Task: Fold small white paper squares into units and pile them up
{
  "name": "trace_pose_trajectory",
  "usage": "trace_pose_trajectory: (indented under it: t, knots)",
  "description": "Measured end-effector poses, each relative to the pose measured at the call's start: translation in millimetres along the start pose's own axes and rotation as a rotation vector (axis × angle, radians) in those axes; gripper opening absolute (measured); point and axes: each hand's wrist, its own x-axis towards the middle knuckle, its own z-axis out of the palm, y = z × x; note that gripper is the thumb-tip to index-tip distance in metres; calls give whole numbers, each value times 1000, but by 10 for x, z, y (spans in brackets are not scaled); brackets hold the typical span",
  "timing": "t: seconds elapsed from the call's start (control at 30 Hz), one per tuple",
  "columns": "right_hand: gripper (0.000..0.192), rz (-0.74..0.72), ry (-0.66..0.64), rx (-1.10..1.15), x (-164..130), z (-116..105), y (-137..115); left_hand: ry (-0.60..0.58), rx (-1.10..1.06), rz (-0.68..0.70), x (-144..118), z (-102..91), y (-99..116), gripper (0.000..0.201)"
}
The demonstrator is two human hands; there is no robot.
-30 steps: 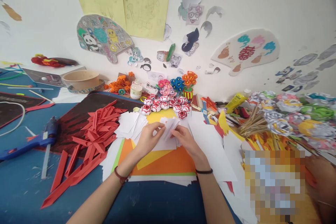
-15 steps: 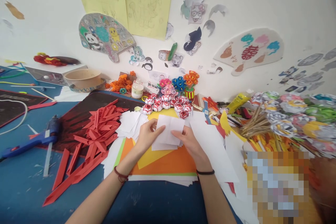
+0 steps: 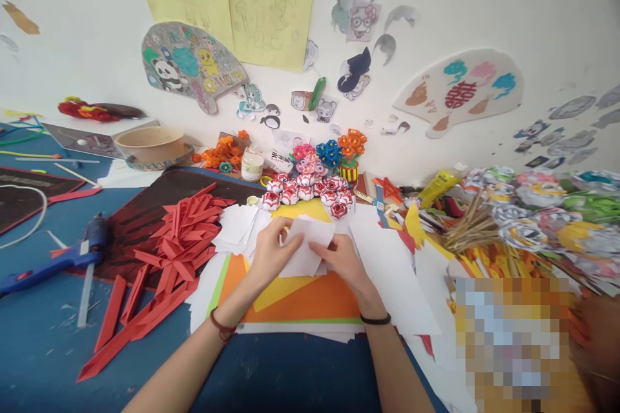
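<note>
Both my hands grip one white sheet of paper (image 3: 312, 239), held tilted above the coloured papers. My left hand (image 3: 276, 248) pinches its left edge between thumb and fingers. On the other side, my right hand (image 3: 341, 258) has its thumb on the front of the sheet, with the fingers hidden behind it. Another white piece shows just under the sheet. Beneath my hands lies a stack of orange paper (image 3: 310, 306) with a yellow sheet (image 3: 276, 297) on top. Right behind the paper sit several red-and-white paper flowers (image 3: 305, 192).
Folded red paper strips (image 3: 179, 239) are heaped on the left, beside a blue glue gun (image 3: 87, 245). White sheets (image 3: 387, 277) lie to the right. Farther right are thin sticks (image 3: 467, 229) and paper flowers (image 3: 523, 226). Another person's hand (image 3: 600, 329) is at the right edge.
The white sheet has turned slightly, so it now sits at an angle over the piece under it. My right hand has shifted a little to the left; both hands keep their grip.
</note>
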Motion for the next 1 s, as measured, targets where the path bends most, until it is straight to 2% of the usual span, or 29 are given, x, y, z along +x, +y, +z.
trace_pose_trajectory:
  t: [0.1, 0.17, 0.43, 0.57, 0.77, 0.87, 0.93, 1.0]
  knots:
    - [39, 22, 25, -3, 5, -4, -18, -117, -194, -43, 20, -15, 25, 36]
    - [39, 21, 21, 21, 7, -9, -22, -139, -248, -58, 23, -20, 43, 43]
    - [37, 47, 70, 49, -1, -3, -20, -65, -197, -42, -14, 5, 57, 29]
    - [37, 76, 42, 205, -21, -23, -70, -134, -349, -130, 20, 28, -16, 33]
    - [44, 103, -167, 441, -83, -72, -176, -311, -679, -344, 23, -30, 21, 39]
    - [46, 75, -129, 465, -91, -69, -202, -366, -691, -381, 3, -55, 61, 37]
    - [44, 41, -121, 458, -93, -60, -214, -356, -654, -359, 0, -56, 61, 32]
    - [43, 22, -169, 421, -96, -50, -227, -321, -588, -316, 8, -53, 47, 27]
